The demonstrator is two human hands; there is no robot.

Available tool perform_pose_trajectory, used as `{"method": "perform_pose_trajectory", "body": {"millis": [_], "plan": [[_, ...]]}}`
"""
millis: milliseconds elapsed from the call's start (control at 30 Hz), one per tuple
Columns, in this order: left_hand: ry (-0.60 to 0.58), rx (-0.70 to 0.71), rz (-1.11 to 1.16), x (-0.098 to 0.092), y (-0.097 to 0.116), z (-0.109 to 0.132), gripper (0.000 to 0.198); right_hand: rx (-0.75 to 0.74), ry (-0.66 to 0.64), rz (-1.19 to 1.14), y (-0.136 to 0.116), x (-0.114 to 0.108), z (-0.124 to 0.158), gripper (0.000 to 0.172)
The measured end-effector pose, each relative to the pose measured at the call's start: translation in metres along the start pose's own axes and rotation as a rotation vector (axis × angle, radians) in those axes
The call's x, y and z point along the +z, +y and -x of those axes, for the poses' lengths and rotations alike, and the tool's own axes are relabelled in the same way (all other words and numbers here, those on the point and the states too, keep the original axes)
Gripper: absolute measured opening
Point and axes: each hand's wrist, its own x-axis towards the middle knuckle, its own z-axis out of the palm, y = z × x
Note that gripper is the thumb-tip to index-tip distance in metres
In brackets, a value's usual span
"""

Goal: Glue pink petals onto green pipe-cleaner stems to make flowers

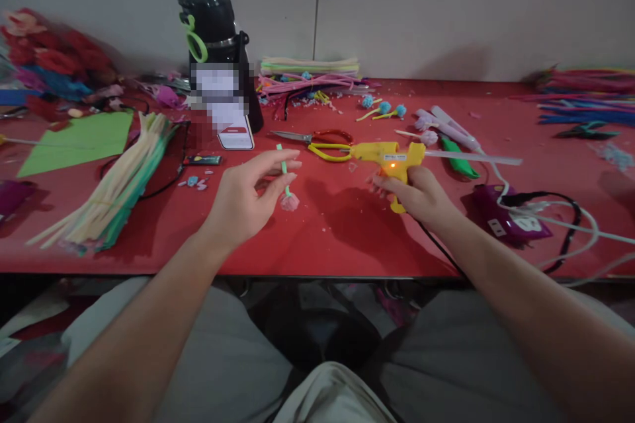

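My left hand (255, 188) pinches a short green stem between thumb and fingers. At the stem's lower end hangs a small pink fuzzy ball (290, 201), just above the red table (307, 244). My right hand (417, 192) is wrapped round the handle of a yellow glue gun (391, 155), whose small orange light is lit. The gun's nozzle points left, and a clear glue stick (476, 157) sticks out of its back. Scissors with red and yellow handles (330, 149) lie between the two hands, farther back, with the handles close to the nozzle.
Cream and green pipe cleaners (119, 178) lie at the left by a green sheet (79, 142). A black bottle (218, 33) and phone (237, 133) stand behind my left hand. At the right are a purple power block (510, 215), cables and a green item (459, 158).
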Motion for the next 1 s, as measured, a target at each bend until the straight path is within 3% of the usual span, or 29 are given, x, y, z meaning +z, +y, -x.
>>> {"method": "perform_pose_trajectory", "body": {"millis": [133, 267, 400, 1000], "plan": [[0.023, -0.001, -0.038, 0.0, 0.0, 0.0, 0.031, -0.057, -0.12, -0.146, -0.016, 0.016, 0.036, 0.025], [-0.002, -0.011, -0.033, 0.001, 0.001, 0.001, 0.032, -0.159, -0.204, -0.098, -0.023, 0.031, 0.058, 0.025], [0.0, -0.019, -0.041, 0.003, 0.005, 0.001, 0.032, -0.245, -0.252, -0.037, -0.025, 0.036, 0.061, 0.025], [0.01, -0.031, -0.064, 0.004, 0.006, 0.002, 0.033, -0.219, -0.258, 0.011, -0.024, 0.037, 0.064, 0.027]]}}
